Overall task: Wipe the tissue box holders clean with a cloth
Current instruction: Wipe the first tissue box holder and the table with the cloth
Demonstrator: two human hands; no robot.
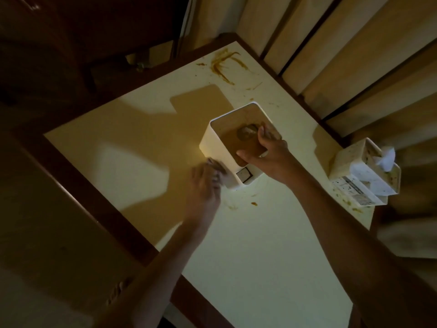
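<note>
Holder (222, 147) between hands: right (264, 152) grips, left (205, 183) beside.

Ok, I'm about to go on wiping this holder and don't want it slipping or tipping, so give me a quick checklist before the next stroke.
1. Right hand steadies the open holder, fingers over its rim: ok.
2. Left hand presses the cloth on the holder's outer side: ok, though blurred.
3. Holder's base flat on the table: cannot tell.
4. Holder's inside clean: not ok, it looks brownish with a round mark.
5. Second holder with tissue wiped: not ok, speckled with stains.
6. Table free of mess: not ok, brown smears at the far corner.
</note>
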